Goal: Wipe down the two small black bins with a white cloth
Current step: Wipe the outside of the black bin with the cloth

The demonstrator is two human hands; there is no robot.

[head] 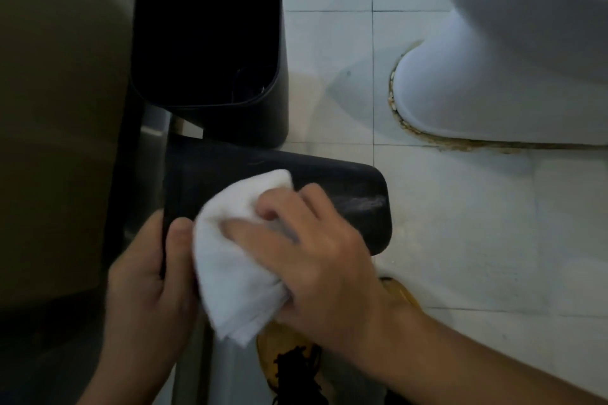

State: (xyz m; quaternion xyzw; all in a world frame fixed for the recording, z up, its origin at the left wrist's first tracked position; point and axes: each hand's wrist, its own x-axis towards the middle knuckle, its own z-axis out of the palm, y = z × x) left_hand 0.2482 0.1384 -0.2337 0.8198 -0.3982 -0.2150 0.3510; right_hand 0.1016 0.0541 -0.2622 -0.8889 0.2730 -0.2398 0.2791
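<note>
Two small black bins are on the tiled floor. One black bin (210,43) stands upright at the top, its dark opening facing me. The other black bin (348,194) lies tipped on its side just below it. My left hand (148,289) grips the tipped bin's left rim, thumb on its upper face. My right hand (316,256) presses a folded white cloth (237,266) flat against that bin's side, with the cloth's lower part bunched under the palm.
A white toilet base (493,82) with stained sealant stands at the right on pale floor tiles (460,240). A dark wall or cabinet panel (59,108) fills the left. A yellow shoe with black laces (289,362) shows below the hands.
</note>
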